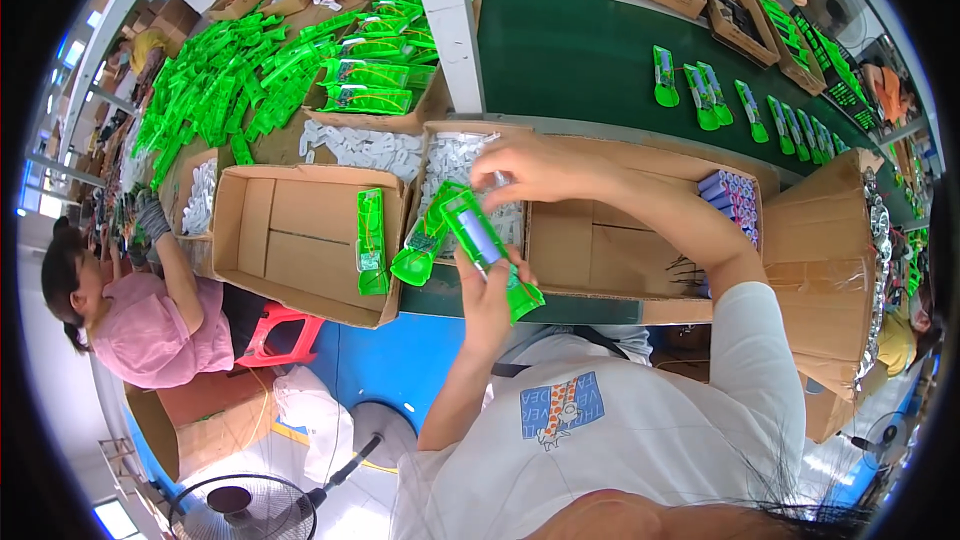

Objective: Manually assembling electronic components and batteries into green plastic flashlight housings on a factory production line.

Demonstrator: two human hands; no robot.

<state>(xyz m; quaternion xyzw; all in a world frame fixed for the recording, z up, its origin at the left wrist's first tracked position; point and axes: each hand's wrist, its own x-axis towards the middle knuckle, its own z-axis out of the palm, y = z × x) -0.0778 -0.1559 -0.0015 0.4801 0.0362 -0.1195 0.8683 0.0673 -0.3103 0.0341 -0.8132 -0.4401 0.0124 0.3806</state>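
Note:
My left hand (490,292) grips a green plastic housing (488,245) with a lilac cylindrical cell seated in it, tilted over the table's front edge. My right hand (535,168) reaches left over a cardboard box of small clear plastic parts (450,165), fingers curled on something small; what it is cannot be made out. Another green housing (420,252) leans on the box edge just left of the held one. A third green housing (372,240) stands on the rim of an open cardboard box (300,240).
A dark green conveyor belt (580,50) carries several green housings (700,90) at the right. Lilac cells (735,198) are stacked in a box at right. A heap of green parts (250,80) lies far left. A person in pink (150,325) works at left. A fan (245,508) stands below.

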